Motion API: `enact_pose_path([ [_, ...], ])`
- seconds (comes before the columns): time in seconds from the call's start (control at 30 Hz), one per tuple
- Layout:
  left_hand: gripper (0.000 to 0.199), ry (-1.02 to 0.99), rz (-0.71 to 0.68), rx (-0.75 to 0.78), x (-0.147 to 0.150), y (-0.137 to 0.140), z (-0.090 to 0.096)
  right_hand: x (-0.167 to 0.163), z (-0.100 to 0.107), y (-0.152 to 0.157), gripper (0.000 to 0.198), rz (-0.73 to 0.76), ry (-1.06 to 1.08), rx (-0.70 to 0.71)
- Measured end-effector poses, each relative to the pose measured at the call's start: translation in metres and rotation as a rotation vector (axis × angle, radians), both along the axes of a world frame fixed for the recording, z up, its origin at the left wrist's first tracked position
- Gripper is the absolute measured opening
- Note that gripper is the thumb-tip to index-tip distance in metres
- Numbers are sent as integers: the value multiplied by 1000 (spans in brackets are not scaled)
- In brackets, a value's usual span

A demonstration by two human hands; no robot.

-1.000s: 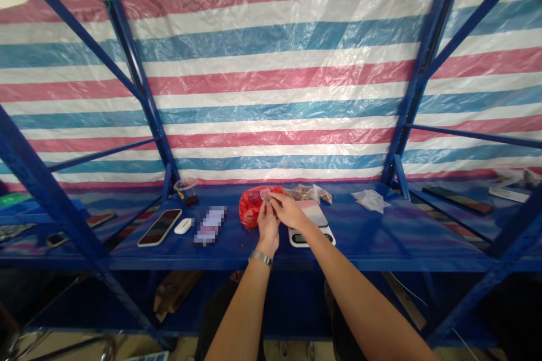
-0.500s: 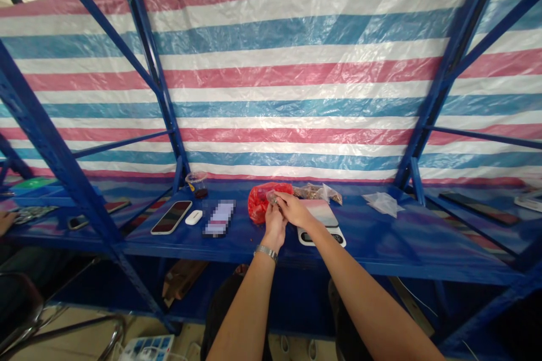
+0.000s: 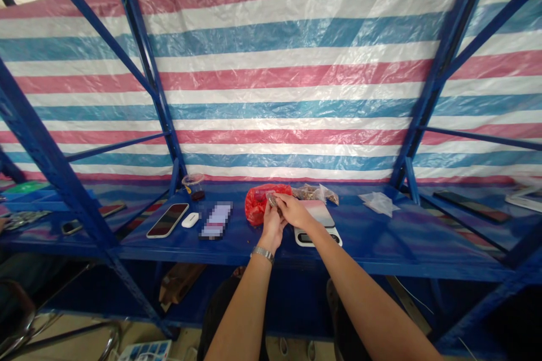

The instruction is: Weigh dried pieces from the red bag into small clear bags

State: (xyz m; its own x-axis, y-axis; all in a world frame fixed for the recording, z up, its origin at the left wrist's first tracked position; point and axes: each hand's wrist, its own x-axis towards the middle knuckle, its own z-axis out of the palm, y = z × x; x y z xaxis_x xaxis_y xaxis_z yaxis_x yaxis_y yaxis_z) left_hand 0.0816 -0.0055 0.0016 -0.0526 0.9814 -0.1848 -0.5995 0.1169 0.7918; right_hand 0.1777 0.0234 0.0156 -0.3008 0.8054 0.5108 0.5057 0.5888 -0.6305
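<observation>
My left hand (image 3: 273,229) and my right hand (image 3: 293,211) meet in front of a red plastic bag (image 3: 256,207). Between them they pinch a small clear plastic bag (image 3: 271,199) with something brownish inside; the fingers partly cover it. A white kitchen scale (image 3: 318,240) with a dark display lies just right of my hands, partly under my right forearm. Behind the scale lie clear bags with brown contents (image 3: 311,192). Off to the right is a small pile of flat clear plastic bags (image 3: 378,203).
On the blue shelf (image 3: 372,259) to the left are a phone (image 3: 168,220), a white earbud case (image 3: 190,219), a blurred-out phone (image 3: 217,220) and a clear cup (image 3: 193,186) with dark liquid. Blue posts (image 3: 146,56) frame the bay. A striped sheet (image 3: 288,107) hangs behind.
The view has shifted slightly, so everything on the shelf sits a little further left. Both hands stay together on the small clear bag, with only slight finger movement.
</observation>
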Motion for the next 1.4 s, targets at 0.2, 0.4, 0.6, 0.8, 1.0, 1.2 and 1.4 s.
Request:
enact_pose_path([
  [0.2, 61, 312, 85, 226, -4, -8, 3, 14, 9, 3, 40, -242, 285, 4],
  [0.4, 52, 407, 31, 493, -1, -17, 5, 50, 21, 4, 26, -249, 324, 33],
  [0.6, 58, 799, 54, 590, 7, -15, -5, 96, 15, -3, 23, -493, 94, -109],
  [0.8, 48, 1055, 154, 593, 11, -3, -15, 124, 7, -10, 30, -669, -89, -101],
  [1.0, 38, 1206, 268, 535, 10, -8, -5, 134, 15, -15, 30, -684, -88, -69],
  [1.2, 39, 1571, 560, 378, -14, -18, 18, 128, 11, -12, 30, -621, -68, -54],
  [1.4, 36, 1714, 338, 130, -52, -7, 11, 97, 18, -12, 28, -489, -49, 44],
])
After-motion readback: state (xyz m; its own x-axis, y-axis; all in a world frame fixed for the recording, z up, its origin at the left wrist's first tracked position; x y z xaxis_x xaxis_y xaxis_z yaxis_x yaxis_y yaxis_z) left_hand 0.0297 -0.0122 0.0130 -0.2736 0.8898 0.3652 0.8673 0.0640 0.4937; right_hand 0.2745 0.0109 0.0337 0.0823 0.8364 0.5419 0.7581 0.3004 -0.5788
